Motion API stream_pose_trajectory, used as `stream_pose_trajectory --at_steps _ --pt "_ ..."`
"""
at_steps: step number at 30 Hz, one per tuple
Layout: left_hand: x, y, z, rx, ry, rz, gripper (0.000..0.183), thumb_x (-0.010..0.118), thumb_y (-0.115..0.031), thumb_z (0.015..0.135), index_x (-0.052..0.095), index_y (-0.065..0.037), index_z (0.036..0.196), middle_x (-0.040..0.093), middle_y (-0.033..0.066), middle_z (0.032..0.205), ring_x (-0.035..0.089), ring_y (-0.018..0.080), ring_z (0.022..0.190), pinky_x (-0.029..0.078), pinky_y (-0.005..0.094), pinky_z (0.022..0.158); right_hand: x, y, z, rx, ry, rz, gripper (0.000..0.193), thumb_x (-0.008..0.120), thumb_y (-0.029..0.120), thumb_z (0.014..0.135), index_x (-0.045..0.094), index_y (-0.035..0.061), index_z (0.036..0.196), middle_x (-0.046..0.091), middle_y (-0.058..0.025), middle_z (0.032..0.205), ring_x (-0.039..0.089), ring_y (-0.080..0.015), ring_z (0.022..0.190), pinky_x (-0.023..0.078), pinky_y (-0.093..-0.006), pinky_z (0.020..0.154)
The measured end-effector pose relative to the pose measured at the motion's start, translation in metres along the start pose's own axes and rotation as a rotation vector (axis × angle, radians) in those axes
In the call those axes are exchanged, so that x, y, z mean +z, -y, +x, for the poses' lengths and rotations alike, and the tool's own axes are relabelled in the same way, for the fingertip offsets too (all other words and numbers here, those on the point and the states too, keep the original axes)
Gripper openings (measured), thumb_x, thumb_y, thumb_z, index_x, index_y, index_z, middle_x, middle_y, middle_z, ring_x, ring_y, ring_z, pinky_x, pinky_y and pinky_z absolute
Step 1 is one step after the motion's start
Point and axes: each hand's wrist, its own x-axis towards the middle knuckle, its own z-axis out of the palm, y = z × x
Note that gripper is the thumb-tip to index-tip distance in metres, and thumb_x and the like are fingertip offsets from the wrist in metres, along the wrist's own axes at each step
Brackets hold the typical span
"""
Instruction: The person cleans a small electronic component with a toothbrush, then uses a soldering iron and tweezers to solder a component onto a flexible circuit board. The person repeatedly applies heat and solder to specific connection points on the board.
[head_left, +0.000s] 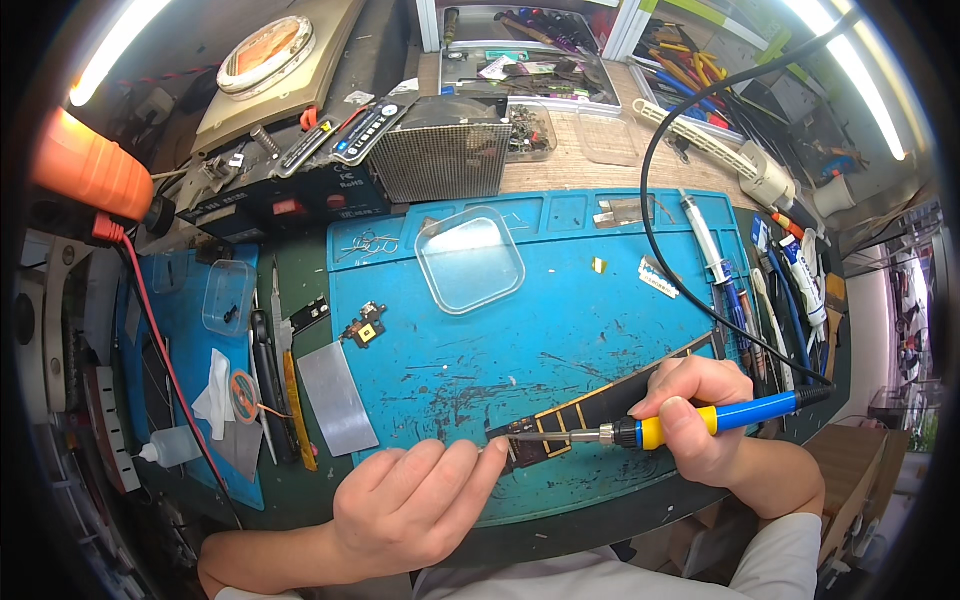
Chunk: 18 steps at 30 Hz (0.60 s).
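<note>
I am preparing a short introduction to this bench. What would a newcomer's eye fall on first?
Probably the blue and yellow soldering iron in the right hand, below and right of centre. Next, the bright blue mat across the middle, bearing a clear plastic box. At the upper left, a large orange object also stands out.

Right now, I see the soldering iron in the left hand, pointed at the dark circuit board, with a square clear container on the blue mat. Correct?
Not quite: the head view shows the soldering iron in the right hand, not the left hand. It is pointed at the dark circuit board, with a square clear container on the blue mat.
</note>
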Motion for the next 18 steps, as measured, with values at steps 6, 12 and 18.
stream_pose_trajectory --at_steps 6,12,18 --pt "-0.0005 0.0003 0.0007 -0.001 -0.003 -0.005 0.031 0.076 -0.010 0.080 0.082 -0.008 0.110 0.066 -0.0015 0.099 0.061 0.0113 0.081 0.040 0.0244 0.061 -0.0024 0.0006 -0.0009 0.006 0.000 -0.010 0.014 0.071 0.010 0.097 0.068 0.0010 0.087 0.077 -0.0137 0.081 0.071 -0.0153 0.067 0.058 -0.0298 0.063" --pt "-0.0007 0.0001 -0.0002 -0.008 0.004 -0.011 0.031 0.076 -0.010 0.080 0.083 -0.008 0.110 0.066 -0.0013 0.099 0.061 0.0112 0.082 0.040 0.0244 0.061 -0.0020 -0.0005 -0.0004 -0.004 0.020 -0.018 0.015 0.071 0.011 0.098 0.068 0.0010 0.088 0.077 -0.0146 0.081 0.073 -0.0161 0.068 0.059 -0.0302 0.063" --pt "-0.0005 0.0005 0.0000 -0.004 0.001 -0.008 0.030 0.076 -0.010 0.081 0.082 -0.008 0.110 0.066 -0.0012 0.099 0.061 0.0112 0.081 0.040 0.0244 0.061 -0.0017 0.0002 0.0000 -0.014 0.023 -0.033 0.015 0.071 0.012 0.098 0.067 0.0015 0.088 0.077 -0.0144 0.080 0.074 -0.0171 0.069 0.060 -0.0305 0.063"
